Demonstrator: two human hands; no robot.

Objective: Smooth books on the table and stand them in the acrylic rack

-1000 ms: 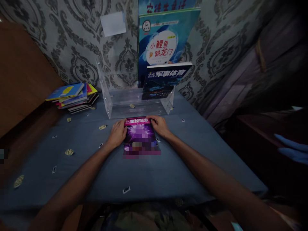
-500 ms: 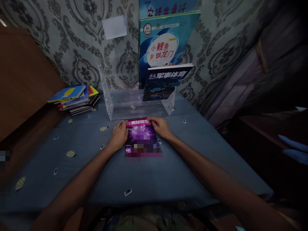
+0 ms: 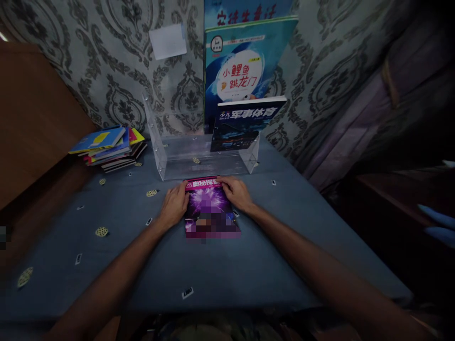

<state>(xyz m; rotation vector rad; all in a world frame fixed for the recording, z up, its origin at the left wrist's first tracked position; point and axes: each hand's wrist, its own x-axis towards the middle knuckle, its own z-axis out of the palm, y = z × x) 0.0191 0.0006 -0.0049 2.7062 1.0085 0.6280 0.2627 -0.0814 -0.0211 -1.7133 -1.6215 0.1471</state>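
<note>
A purple and pink book [image 3: 209,201] with white Chinese characters across its top lies on the blue cloth-covered table [image 3: 284,237], its lower part blurred by pixel blocks. My left hand [image 3: 175,203] grips its left edge, fingers curled at the upper left. At the upper right corner, my right hand [image 3: 237,192] holds the book with bent fingers on the top edge. Just beyond the book stands a clear acrylic book rack [image 3: 159,154]. A dark blue book [image 3: 245,124] leans in the front right of the rack, and taller blue-green books [image 3: 265,61] stand behind it.
A loose stack of books [image 3: 115,148] sits at the table's back left, near a brown wooden panel [image 3: 35,109]. A white card [image 3: 168,41] is on the patterned wall [image 3: 124,94]. A greyish curtain [image 3: 341,113] hangs at the right, beyond the table edge.
The view has shifted slightly. Both hands keep their hold on the book, which stays flat at about the same place in front of the rack.
</note>
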